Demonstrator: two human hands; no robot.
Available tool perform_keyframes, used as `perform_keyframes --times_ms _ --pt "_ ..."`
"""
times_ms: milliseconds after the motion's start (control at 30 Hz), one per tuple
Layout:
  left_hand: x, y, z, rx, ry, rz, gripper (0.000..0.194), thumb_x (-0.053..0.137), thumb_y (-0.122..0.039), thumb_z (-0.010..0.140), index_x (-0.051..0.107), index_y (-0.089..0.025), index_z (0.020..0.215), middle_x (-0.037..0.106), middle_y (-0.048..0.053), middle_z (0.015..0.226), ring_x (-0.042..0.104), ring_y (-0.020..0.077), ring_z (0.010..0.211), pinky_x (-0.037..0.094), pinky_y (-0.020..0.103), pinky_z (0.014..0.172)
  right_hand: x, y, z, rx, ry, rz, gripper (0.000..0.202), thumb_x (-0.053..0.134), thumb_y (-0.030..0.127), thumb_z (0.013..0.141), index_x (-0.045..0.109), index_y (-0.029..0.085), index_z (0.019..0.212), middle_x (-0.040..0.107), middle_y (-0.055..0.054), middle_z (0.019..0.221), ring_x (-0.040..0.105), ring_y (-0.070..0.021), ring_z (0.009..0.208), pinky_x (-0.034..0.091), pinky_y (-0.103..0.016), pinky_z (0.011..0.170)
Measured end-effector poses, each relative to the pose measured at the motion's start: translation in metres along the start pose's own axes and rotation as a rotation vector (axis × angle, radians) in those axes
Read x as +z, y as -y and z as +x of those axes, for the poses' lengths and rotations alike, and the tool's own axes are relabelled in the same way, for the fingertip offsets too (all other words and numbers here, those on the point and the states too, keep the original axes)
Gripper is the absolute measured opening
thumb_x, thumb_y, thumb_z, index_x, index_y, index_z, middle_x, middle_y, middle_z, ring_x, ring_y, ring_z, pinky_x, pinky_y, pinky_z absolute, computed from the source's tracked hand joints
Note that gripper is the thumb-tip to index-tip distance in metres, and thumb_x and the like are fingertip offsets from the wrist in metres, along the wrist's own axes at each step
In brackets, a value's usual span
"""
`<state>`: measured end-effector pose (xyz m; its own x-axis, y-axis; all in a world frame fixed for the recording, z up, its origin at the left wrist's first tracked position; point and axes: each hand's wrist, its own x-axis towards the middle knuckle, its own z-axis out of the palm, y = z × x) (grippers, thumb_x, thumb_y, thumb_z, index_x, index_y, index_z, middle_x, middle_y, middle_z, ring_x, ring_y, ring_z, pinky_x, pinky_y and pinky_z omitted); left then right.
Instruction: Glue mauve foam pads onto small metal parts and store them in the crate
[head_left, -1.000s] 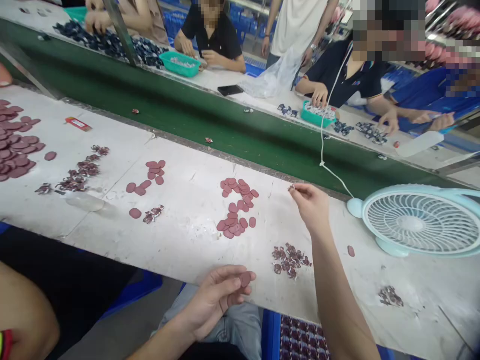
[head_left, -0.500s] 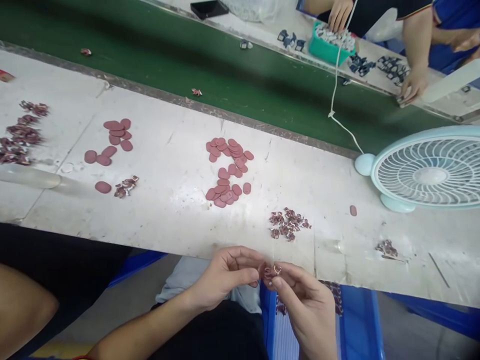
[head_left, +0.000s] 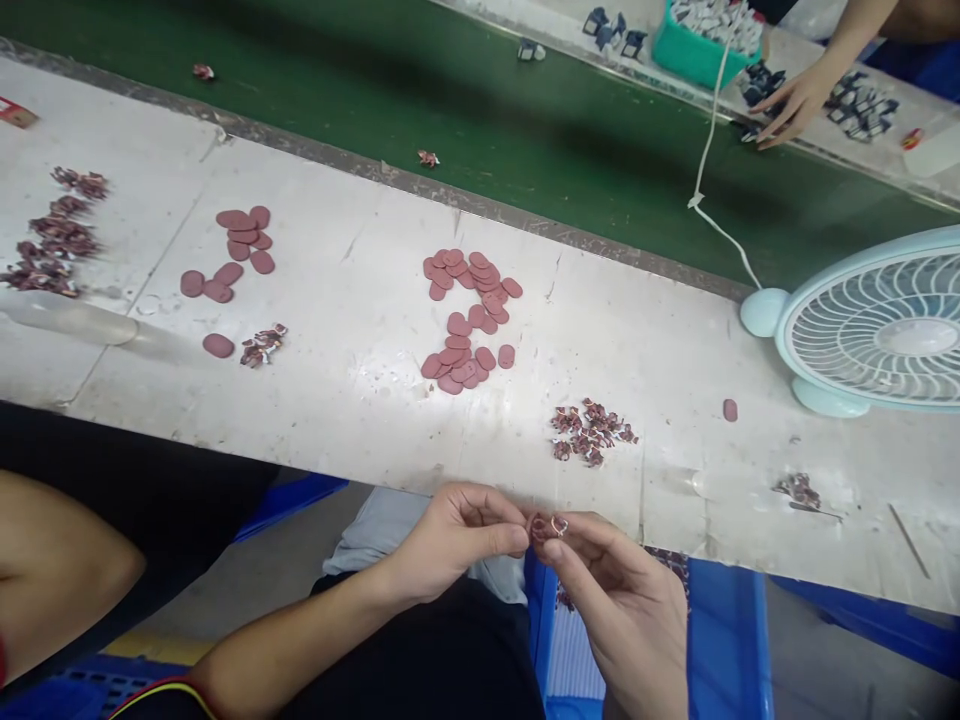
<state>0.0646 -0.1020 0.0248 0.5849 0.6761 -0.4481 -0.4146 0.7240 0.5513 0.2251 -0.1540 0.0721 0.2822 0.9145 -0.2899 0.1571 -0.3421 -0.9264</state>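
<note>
Both of my hands meet in front of me at the near edge of the table, fingertips closed. My right hand (head_left: 619, 590) pinches a small brown figure piece (head_left: 541, 530) with a whitish, ring-like bit on its right side. At its left side the fingertips of my left hand (head_left: 469, 535) press in, with a thin reddish edge that looks like an oval disc partly hidden there. Beyond my hands lies a loose pile of small brown-and-white figure pieces (head_left: 591, 433). Farther left on the table is a cluster of flat reddish-brown oval discs (head_left: 465, 358).
Below the table edge stands a blue bin (head_left: 727, 640) with brown pieces inside. A light-blue fan (head_left: 900, 335) is at the right. A green belt (head_left: 315, 95) runs behind the table. Across it, a co-worker's hand (head_left: 799, 105) reaches near a teal basket (head_left: 694, 55). Another person's arm is at left.
The view has shifted, so the table things sit slightly higher and farther right. My hands keep their pinch on the small piece. Across the belt, the co-worker's hand has moved left over the dark parts.
</note>
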Motion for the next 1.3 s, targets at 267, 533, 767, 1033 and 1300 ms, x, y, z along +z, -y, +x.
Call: perform_keyframes --times_ms 267,533,767,1033,1300 --pt "0.004 0.0 -0.003 0.008 0.003 0.028 0.007 0.079 -0.021 0.078 0.077 -0.016 0.073 0.077 0.005 0.077 0.068 0.0166 0.073 0.053 0.029 0.073 -0.009 -0.007 0.002 0.031 0.084 0.126 0.015 0.077 0.027 0.082 0.077 0.029 0.096 0.075 -0.002 0.085 0.07 -0.0188 0.068 0.058 -0.028 0.054" --pt "0.009 0.0 -0.001 0.022 0.023 0.061 0.005 0.08 -0.02 0.076 0.078 -0.016 0.075 0.081 0.007 0.09 0.072 0.0196 0.082 0.054 0.03 0.078 -0.014 -0.004 -0.006 -0.022 0.059 0.067 0.017 0.077 0.024 0.081 0.076 0.028 0.098 0.073 -0.003 0.088 0.064 -0.0152 0.063 0.053 -0.024 0.048" --pt "0.011 0.004 -0.002 0.062 0.059 0.024 0.004 0.078 -0.019 0.08 0.078 -0.016 0.077 0.08 0.005 0.083 0.072 0.0172 0.079 0.055 0.029 0.078 -0.007 -0.015 -0.008 0.079 0.037 0.266 0.015 0.076 0.023 0.084 0.076 0.027 0.099 0.075 -0.002 0.088 0.069 -0.0152 0.073 0.059 -0.025 0.064" --pt "0.012 0.007 -0.004 0.07 0.025 0.025 0.008 0.077 -0.021 0.081 0.077 -0.015 0.076 0.078 0.005 0.079 0.071 0.0162 0.077 0.055 0.029 0.078 -0.001 -0.019 -0.012 0.044 -0.012 0.311 0.016 0.074 0.019 0.086 0.075 0.026 0.1 0.076 -0.002 0.093 0.071 -0.0142 0.079 0.06 -0.024 0.074" --pt "0.015 0.007 -0.005 0.099 0.018 0.064 0.008 0.076 -0.021 0.082 0.077 -0.016 0.076 0.078 0.004 0.079 0.072 0.0163 0.079 0.056 0.029 0.08 0.006 -0.025 -0.013 -0.036 -0.048 0.312 0.019 0.073 0.015 0.086 0.074 0.026 0.102 0.075 -0.002 0.09 0.071 -0.0145 0.08 0.06 -0.025 0.073"
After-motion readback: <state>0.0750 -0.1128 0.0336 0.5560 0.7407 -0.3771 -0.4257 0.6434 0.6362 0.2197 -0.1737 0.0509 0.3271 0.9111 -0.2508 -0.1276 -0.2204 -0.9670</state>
